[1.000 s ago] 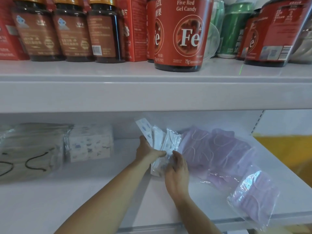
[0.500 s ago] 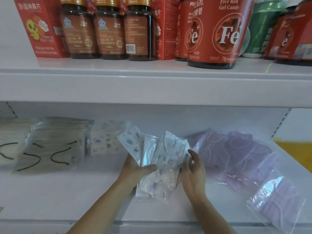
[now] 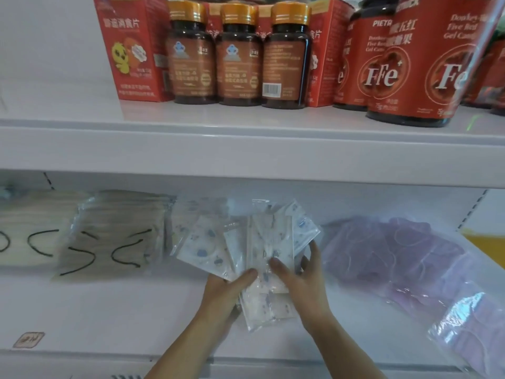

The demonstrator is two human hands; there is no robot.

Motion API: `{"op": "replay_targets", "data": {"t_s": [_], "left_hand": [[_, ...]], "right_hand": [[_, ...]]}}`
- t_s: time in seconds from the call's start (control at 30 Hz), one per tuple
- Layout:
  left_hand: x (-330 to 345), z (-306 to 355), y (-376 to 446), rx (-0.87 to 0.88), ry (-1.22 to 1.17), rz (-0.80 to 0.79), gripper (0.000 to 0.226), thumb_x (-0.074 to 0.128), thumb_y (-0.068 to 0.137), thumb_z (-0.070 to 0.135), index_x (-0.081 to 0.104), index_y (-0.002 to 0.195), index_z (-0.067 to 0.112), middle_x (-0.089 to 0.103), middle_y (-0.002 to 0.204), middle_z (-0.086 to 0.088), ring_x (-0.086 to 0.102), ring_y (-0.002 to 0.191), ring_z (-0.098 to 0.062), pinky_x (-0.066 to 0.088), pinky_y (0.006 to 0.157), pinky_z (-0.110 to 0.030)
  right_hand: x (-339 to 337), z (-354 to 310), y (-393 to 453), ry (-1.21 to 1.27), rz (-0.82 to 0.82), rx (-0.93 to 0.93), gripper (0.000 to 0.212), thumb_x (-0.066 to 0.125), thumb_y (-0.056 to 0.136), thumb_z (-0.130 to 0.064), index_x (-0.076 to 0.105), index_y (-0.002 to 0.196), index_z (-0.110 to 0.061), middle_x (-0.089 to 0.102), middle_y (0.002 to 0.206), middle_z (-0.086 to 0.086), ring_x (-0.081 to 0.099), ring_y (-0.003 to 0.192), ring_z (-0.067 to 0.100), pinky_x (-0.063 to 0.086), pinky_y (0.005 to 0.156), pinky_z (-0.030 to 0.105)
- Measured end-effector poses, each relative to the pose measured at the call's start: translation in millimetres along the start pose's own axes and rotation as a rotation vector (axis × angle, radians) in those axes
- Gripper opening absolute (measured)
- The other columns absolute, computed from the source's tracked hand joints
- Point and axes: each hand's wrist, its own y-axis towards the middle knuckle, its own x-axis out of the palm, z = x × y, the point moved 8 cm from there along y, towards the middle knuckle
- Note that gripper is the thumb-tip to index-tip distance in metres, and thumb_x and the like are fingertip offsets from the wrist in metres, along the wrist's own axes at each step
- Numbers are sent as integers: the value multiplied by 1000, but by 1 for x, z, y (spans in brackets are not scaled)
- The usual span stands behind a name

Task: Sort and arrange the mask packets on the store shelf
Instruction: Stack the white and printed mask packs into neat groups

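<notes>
Both hands hold a fanned bundle of white mask packets with blue prints (image 3: 254, 242) above the lower shelf (image 3: 123, 310). My left hand (image 3: 226, 292) grips the bundle's lower left, thumb on top. My right hand (image 3: 300, 277) grips its right side, thumb across the front and fingers behind. A stack of similar printed packets (image 3: 183, 220) stands behind them at the back. Beige mask packets with black ear loops (image 3: 114, 236) lie to the left. Purple mask packets (image 3: 393, 255) lie loose to the right, one (image 3: 470, 332) near the front edge.
The upper shelf (image 3: 246, 149) overhangs the work area and carries red boxes (image 3: 128, 47), dark brown bottles with gold caps (image 3: 237, 56) and red jars (image 3: 442, 64). A small label (image 3: 28, 339) lies at the lower shelf's front left.
The bundle of printed packets has fanned out wider and come forward toward the shelf front between my hands. The view has shifted left, so the beige packets show more fully.
</notes>
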Motion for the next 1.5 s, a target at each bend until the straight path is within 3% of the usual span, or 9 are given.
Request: {"op": "replay_targets", "data": {"t_s": [0.23, 0.37, 0.6, 0.87, 0.97, 1.13, 1.23, 1.4, 1.5], "left_hand": [[-19, 14, 5, 12, -16, 62, 44, 72, 85, -5, 66, 123, 16, 74, 116, -13, 73, 104, -33, 55, 93, -60], [-11, 13, 4, 22, 14, 34, 50, 80, 78, -4, 67, 123, 15, 75, 113, -14, 72, 104, -34, 56, 92, -55], [-26, 11, 8, -109, -133, 67, 29, 65, 97, 19, 66, 125, 17, 74, 119, -11, 72, 107, -33, 56, 91, -52], [-26, 13, 4, -126, 17, -7, 40, 76, 83, 3, 70, 121, 14, 76, 112, -5, 74, 100, -20, 62, 71, -42], [-15, 17, 2, -84, 72, -66, 45, 82, 80, 5, 67, 121, 15, 76, 111, -7, 74, 101, -23, 60, 81, -40], [-23, 24, 4, -25, 126, -19, 39, 80, 83, 0, 70, 117, 17, 75, 111, -11, 73, 103, -30, 57, 93, -56], [-44, 29, 4, -12, 168, 125, 50, 65, 82, -15, 66, 120, 18, 76, 102, -8, 75, 90, -24, 63, 77, -43], [-71, 44, 2, -6, 118, 216, 43, 62, 86, -16, 63, 114, 17, 74, 100, -6, 74, 76, -15, 56, 56, -25], [-87, 42, -1, -27, 48, 235, 40, 66, 85, -14, 65, 116, 12, 75, 98, -9, 75, 74, -19, 56, 56, -29]], "right_hand": [[-3, 10, 5, -133, 135, 25, 69, 88, 72, -5, 55, 126, -31, 77, 105, -8, 75, 92, 10, 60, 78, 30], [10, 13, 12, -67, 16, 88, 52, 89, 73, -9, 65, 119, -18, 78, 105, 3, 76, 94, 23, 61, 83, 43], [13, 23, 23, 49, -9, 221, 14, 76, 87, -1, 75, 101, -2, 77, 91, 15, 75, 81, 31, 58, 67, 35], [10, 41, 25, 198, -28, 380, 23, 73, 91, -5, 70, 112, 5, 75, 98, 19, 75, 88, 34, 60, 75, 40], [23, 42, 19, 313, -107, 431, 25, 68, 94, -4, 68, 116, 6, 73, 109, 23, 73, 99, 39, 60, 80, 44], [9, 37, 26, -90, 45, 345, 15, 76, 91, -17, 72, 87, -3, 68, 71, 9, 67, 61, 18, 58, 63, 33], [-16, 30, 36, -431, 226, 289, 21, 75, 90, -23, 71, 82, -4, 68, 63, 5, 61, 53, 19, 48, 52, 29], [-55, 27, 52, -680, 419, 213, 38, 75, 85, -32, 59, 111, -9, 72, 102, 15, 69, 93, 35, 56, 81, 44], [-53, 12, 45, -767, 445, 117, 84, 77, 88, -27, 29, 153, -4, 45, 152, 21, 43, 139, 37, 37, 111, 44]]}}
